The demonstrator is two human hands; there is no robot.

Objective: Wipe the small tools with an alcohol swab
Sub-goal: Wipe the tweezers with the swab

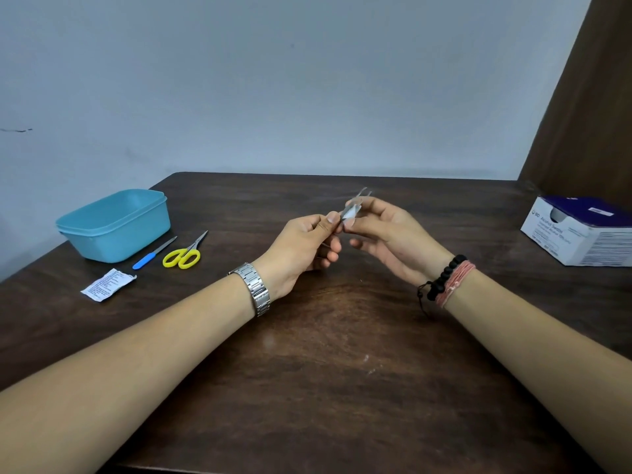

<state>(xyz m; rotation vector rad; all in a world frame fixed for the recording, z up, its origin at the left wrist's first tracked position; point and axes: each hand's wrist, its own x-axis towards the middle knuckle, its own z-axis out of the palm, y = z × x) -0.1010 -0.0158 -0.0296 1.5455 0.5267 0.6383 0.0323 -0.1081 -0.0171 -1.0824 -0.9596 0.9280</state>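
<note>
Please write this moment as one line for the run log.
step: wiping | left hand: holds tweezers | right hand: pinches swab on tweezers | waiting: scissors, nail file

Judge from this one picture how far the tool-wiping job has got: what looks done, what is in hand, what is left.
Done: a swab packet lies by the blue tub, though whether it has been opened cannot be told. In hand: the left hand holds metal tweezers while the right hand pinches a white swab around them. Left, probably: the yellow scissors and blue-handled file, lying untouched; wiped or not cannot be told.
</note>
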